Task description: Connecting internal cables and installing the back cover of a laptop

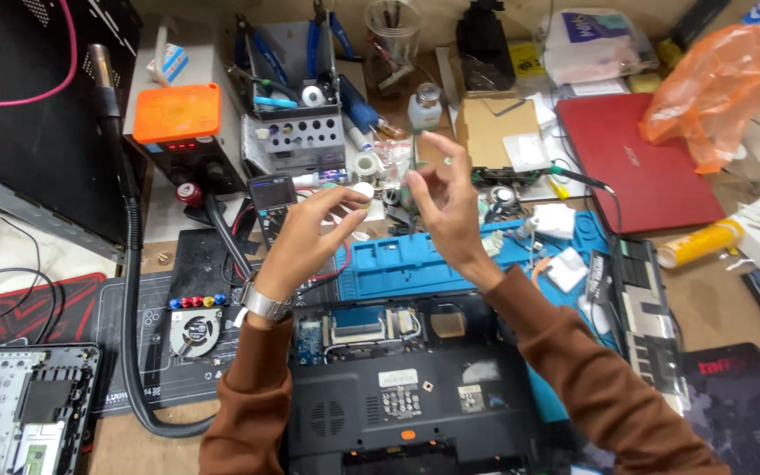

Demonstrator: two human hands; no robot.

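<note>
My left hand [310,230], with a metal watch on its wrist, is raised above an opened black laptop base [411,396] and holds a small white round jar [361,190] at its fingertips. My right hand [447,211] is raised just to the right of the jar. Its thumb and a finger are pinched together close to the jar and its index finger points up. Whatever is between those fingertips is too small to make out. Both arms are in brown sleeves.
A blue work mat [450,264] lies behind the laptop base. A red laptop [635,163] and an orange bag [714,79] are at the right. An orange-topped box [176,113], a tool rack [296,114], a meter [276,195] and a small fan [195,331] are at the left.
</note>
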